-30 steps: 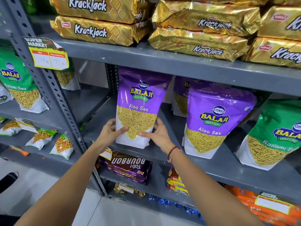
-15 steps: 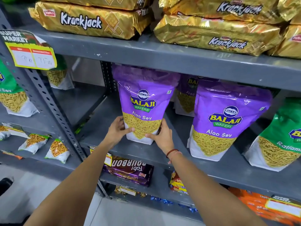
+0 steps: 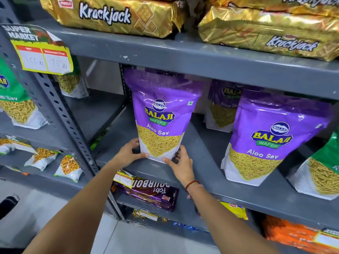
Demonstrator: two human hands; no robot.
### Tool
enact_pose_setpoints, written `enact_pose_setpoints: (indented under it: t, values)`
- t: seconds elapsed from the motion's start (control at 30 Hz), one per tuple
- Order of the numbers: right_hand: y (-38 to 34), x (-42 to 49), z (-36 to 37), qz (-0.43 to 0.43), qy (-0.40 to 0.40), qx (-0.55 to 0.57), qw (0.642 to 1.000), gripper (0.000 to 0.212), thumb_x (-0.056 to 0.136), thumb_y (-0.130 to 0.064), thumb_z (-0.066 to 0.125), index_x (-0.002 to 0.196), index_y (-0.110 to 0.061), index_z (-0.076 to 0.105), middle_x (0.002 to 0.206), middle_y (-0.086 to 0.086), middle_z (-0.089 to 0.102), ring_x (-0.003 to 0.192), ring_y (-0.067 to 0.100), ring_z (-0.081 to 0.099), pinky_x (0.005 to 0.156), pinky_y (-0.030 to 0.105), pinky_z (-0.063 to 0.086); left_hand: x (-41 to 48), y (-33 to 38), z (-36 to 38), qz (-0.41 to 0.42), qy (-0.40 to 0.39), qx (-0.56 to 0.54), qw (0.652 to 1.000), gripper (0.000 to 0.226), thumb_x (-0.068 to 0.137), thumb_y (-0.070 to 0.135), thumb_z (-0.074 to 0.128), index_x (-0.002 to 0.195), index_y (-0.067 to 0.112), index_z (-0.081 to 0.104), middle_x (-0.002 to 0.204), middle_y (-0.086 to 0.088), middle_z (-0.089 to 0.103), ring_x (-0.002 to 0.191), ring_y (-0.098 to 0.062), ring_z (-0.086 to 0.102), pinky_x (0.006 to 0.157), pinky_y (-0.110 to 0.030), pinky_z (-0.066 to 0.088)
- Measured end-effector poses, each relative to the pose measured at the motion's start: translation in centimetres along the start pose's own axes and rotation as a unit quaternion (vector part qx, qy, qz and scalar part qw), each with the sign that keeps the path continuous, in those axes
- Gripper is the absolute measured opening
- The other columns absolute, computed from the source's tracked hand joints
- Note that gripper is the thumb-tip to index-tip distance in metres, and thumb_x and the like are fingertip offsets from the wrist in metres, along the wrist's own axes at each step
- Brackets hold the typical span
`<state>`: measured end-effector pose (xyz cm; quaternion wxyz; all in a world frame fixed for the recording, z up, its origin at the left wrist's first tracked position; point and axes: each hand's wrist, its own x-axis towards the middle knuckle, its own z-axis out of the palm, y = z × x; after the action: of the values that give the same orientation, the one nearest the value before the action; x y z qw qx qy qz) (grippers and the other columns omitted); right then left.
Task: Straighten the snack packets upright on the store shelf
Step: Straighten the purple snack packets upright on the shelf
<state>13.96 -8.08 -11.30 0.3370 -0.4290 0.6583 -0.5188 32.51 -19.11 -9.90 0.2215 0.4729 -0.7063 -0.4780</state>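
- You face a grey metal store shelf point(image 3: 211, 158), with gold foil Krackjack biscuit packs point(image 3: 117, 15) stacked on the tier above.
- A purple plastic Aloo Sev snack packet point(image 3: 161, 116) stands upright near the shelf's front edge, left of centre.
- Your left hand point(image 3: 128, 153) clasps its lower left corner; your right hand point(image 3: 181, 164) clasps its lower right corner, so both grips are clenched on it.
- A second purple Aloo Sev packet point(image 3: 269, 138) stands to the right, leaning slightly.
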Motion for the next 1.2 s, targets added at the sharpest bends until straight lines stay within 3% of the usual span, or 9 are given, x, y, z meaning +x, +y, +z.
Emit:
enact_pose_setpoints:
  t: [0.17,0.23,0.43,0.87,1.0,1.13,1.2]
  values:
    - [-0.8,0.3,2.7,-0.005,0.0,-0.013,1.0,0.057,0.074,-0.014,0.077,0.122,-0.012,0.047,0.118,0.009,0.067,0.106,0.022,0.064,0.094,0.035,0.053,0.0,-1.0,-2.3,0.011,-0.005,0.03,0.999,0.066,0.074,0.024,0.076,0.132,0.013,0.046,0.132,-0.006,0.057,0.121,-0.021,0.053,0.105,-0.041,0.041]
    - [-1.0,0.6,3.4,-0.005,0.0,-0.018,1.0,0.055,0.074,-0.015,0.077,0.121,-0.01,0.048,0.117,0.011,0.067,0.107,0.025,0.063,0.095,0.04,0.052,0.0,-1.4,-2.9,0.01,-0.005,0.034,0.999,0.064,0.075,0.026,0.074,0.132,0.015,0.046,0.133,-0.005,0.056,0.122,-0.021,0.052,0.107,-0.044,0.04]
    - [-1.1,0.8,4.5,-0.006,0.008,-0.031,0.999,0.056,0.074,-0.016,0.077,0.122,-0.009,0.047,0.119,0.012,0.066,0.108,0.025,0.063,0.093,0.041,0.053,-0.3,-1.9,-3.6,0.0,-0.018,0.025,1.0,0.066,0.077,0.032,0.072,0.135,0.018,0.044,0.137,-0.004,0.054,0.124,-0.02,0.05,0.107,-0.048,0.04]
    - [-1.0,0.6,5.4,-0.011,0.018,-0.023,1.0,0.054,0.075,-0.018,0.076,0.119,-0.011,0.048,0.116,0.01,0.066,0.104,0.025,0.062,0.09,0.04,0.053,-0.6,-2.3,-3.5,-0.005,-0.014,0.023,1.0,0.061,0.083,0.026,0.066,0.137,0.019,0.04,0.138,-0.004,0.052,0.127,-0.022,0.047,0.106,-0.048,0.041]
    - [-1.0,0.6,5.2,-0.008,0.002,-0.027,1.0,0.054,0.075,-0.018,0.076,0.119,-0.011,0.046,0.117,0.01,0.065,0.103,0.026,0.063,0.084,0.032,0.053,-0.7,-2.4,-3.4,-0.01,0.0,0.03,0.999,0.062,0.081,0.027,0.068,0.136,0.018,0.041,0.137,-0.004,0.052,0.126,-0.022,0.047,0.105,-0.045,0.041]
    - [-1.2,-0.4,3.9,-0.01,-0.014,-0.013,1.0,0.074,0.073,-0.022,0.078,0.135,-0.014,0.038,0.132,0.007,0.056,0.121,0.02,0.053,0.102,0.034,0.045,-1.7,-2.0,-2.7,-0.015,0.032,0.014,0.999,0.065,0.078,0.02,0.072,0.136,0.015,0.042,0.134,-0.002,0.054,0.124,-0.021,0.048,0.102,-0.037,0.041]
    - [-1.0,-1.5,2.2,-0.021,0.001,-0.027,0.999,0.072,0.075,-0.025,0.076,0.137,-0.015,0.04,0.136,0.005,0.052,0.123,0.015,0.049,0.106,0.035,0.042,-2.6,-1.3,-1.6,-0.021,0.104,0.011,0.994,0.056,0.078,0.017,0.072,0.129,0.009,0.049,0.13,-0.007,0.058,0.12,-0.024,0.052,0.094,-0.033,0.041]
